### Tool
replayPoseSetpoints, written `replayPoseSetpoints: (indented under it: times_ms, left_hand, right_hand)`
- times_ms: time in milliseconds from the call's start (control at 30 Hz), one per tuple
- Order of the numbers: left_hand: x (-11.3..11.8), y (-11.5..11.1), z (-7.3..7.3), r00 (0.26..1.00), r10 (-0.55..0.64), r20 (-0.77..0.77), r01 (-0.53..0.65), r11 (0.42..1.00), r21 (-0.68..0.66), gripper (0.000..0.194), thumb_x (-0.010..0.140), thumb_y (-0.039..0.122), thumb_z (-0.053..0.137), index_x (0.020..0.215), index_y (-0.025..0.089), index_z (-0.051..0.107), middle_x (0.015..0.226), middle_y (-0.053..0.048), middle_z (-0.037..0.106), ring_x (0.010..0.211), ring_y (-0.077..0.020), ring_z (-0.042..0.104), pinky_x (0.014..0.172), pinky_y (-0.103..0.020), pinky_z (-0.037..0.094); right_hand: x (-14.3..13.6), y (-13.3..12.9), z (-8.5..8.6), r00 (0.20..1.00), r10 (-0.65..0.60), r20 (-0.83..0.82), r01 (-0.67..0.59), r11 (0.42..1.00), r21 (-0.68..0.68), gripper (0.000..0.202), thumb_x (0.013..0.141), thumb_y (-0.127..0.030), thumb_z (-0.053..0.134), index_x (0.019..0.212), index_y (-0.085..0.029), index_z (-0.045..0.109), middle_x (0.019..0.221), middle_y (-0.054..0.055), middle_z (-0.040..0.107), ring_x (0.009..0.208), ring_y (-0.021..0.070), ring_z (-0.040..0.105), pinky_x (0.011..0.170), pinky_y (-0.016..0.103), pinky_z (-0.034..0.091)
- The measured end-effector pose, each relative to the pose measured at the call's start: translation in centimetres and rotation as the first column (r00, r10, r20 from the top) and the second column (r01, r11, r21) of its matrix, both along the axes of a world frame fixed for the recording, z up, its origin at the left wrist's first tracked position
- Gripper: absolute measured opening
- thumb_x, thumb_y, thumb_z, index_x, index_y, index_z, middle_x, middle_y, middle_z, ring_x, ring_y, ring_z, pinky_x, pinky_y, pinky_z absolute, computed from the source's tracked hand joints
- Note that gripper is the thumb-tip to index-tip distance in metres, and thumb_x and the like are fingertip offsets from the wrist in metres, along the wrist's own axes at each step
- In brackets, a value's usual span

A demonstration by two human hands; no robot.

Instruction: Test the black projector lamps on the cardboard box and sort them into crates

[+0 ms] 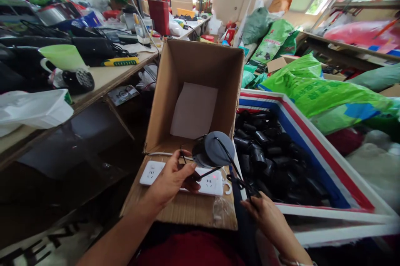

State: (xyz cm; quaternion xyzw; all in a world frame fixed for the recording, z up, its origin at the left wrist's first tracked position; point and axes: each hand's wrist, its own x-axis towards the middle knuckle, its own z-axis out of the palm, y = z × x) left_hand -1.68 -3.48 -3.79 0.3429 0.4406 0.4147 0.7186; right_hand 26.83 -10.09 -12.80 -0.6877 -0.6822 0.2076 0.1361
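Above the white power strip (153, 172), my left hand (178, 174) has its fingers closed around a dark part, its shape hard to make out, beside a black cylindrical device (201, 153) with a grey round end (220, 149). A black cord (231, 160) runs from the device toward my right hand (261, 207), whose fingers are pinched on the bundled cord. The strip lies on a cardboard flap (187, 212), in front of an open cardboard box (159, 103) with a pale sheet (195, 110) inside.
To the right, a large bin (325, 141) lined with striped fabric holds several black cylindrical parts (259, 155). A cluttered wooden table (103, 80) stands at the left, with a green cup (64, 55) and a white tray (46, 110). Green bags (312, 83) lie behind the bin.
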Motion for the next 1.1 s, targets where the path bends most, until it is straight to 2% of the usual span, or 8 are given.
replayPoseSetpoints:
  times_ms: [67,133,233,367,533,733,967,1100]
  left_hand:
    - [-0.5,0.1,0.2,0.999,0.003,0.040,-0.004,1.000,0.014,0.051,0.072,0.040,0.070,0.102,0.020,0.035,0.061,-0.001,0.066,0.045,-0.0149,0.060,0.046,-0.026,0.052]
    - [-1.0,0.3,0.2,0.997,0.015,0.072,-0.019,0.999,0.045,0.048,0.074,0.038,0.069,0.102,0.019,0.035,0.062,-0.003,0.067,0.047,-0.0157,0.061,0.046,-0.025,0.051]
    - [-1.8,0.5,-0.1,0.995,0.029,0.093,-0.035,0.998,0.056,0.046,0.076,0.034,0.068,0.104,0.019,0.035,0.064,-0.005,0.069,0.049,-0.0166,0.063,0.047,-0.025,0.052]
    - [-2.3,0.6,-0.9,0.994,0.040,0.106,-0.043,0.999,0.026,0.047,0.075,0.034,0.069,0.104,0.019,0.035,0.064,-0.006,0.069,0.047,-0.0162,0.062,0.047,-0.026,0.052]
    - [-2.7,0.8,-1.8,0.990,0.066,0.123,-0.067,0.998,0.004,0.048,0.073,0.034,0.071,0.102,0.020,0.036,0.064,-0.005,0.069,0.047,-0.0165,0.062,0.047,-0.027,0.052]
    - [-2.7,1.3,-2.5,0.988,0.072,0.138,-0.072,0.997,-0.005,0.049,0.072,0.034,0.072,0.102,0.020,0.036,0.064,-0.007,0.069,0.047,-0.0177,0.062,0.046,-0.027,0.052]
    - [-2.5,1.8,-2.8,0.987,0.064,0.144,-0.062,0.998,-0.015,0.049,0.072,0.033,0.072,0.102,0.019,0.036,0.065,-0.007,0.070,0.047,-0.0175,0.062,0.046,-0.027,0.052]
    - [-2.6,2.0,-3.3,0.982,0.058,0.181,-0.060,0.998,0.005,0.045,0.073,0.031,0.072,0.100,0.019,0.037,0.066,-0.007,0.070,0.048,-0.0178,0.063,0.046,-0.026,0.052]
  right_hand:
    - [-1.2,1.3,1.3,0.987,-0.043,-0.156,0.035,0.998,-0.052,0.034,0.079,-0.047,0.053,0.062,-0.020,0.064,0.064,0.006,0.060,0.058,0.0203,0.058,0.057,0.033,0.045]
    - [-2.9,2.6,2.3,0.924,-0.067,-0.376,0.030,0.994,-0.103,0.031,0.078,-0.046,0.056,0.078,-0.017,0.066,0.068,0.006,0.065,0.063,0.0205,0.062,0.060,0.031,0.049]
    - [-5.5,4.6,2.5,0.830,0.025,-0.557,-0.057,0.998,-0.041,0.031,0.077,-0.041,0.060,0.090,-0.014,0.065,0.081,0.009,0.070,0.075,0.0234,0.066,0.069,0.034,0.052]
    - [-7.7,6.7,0.8,0.799,0.178,-0.574,-0.175,0.983,0.061,0.022,0.079,-0.032,0.057,0.089,-0.017,0.068,0.089,0.009,0.070,0.084,0.0245,0.065,0.079,0.037,0.051]
    - [-8.0,7.6,-0.6,0.794,0.148,-0.590,-0.191,0.982,-0.011,0.022,0.077,-0.032,0.057,0.084,-0.014,0.066,0.075,0.010,0.069,0.071,0.0247,0.066,0.065,0.036,0.054]
    - [-7.4,8.0,-1.2,0.782,0.110,-0.613,-0.173,0.984,-0.043,0.022,0.079,-0.033,0.058,0.087,-0.013,0.064,0.080,0.009,0.070,0.075,0.0233,0.068,0.069,0.035,0.055]
    - [-7.9,8.0,-1.2,0.799,0.145,-0.584,-0.171,0.985,0.011,0.016,0.077,-0.027,0.059,0.083,-0.015,0.068,0.075,0.007,0.070,0.071,0.0228,0.067,0.065,0.033,0.054]
    - [-8.6,7.2,-1.0,0.809,0.180,-0.559,-0.171,0.983,0.069,0.014,0.078,-0.023,0.058,0.083,-0.019,0.070,0.078,0.006,0.071,0.076,0.0241,0.066,0.071,0.036,0.053]
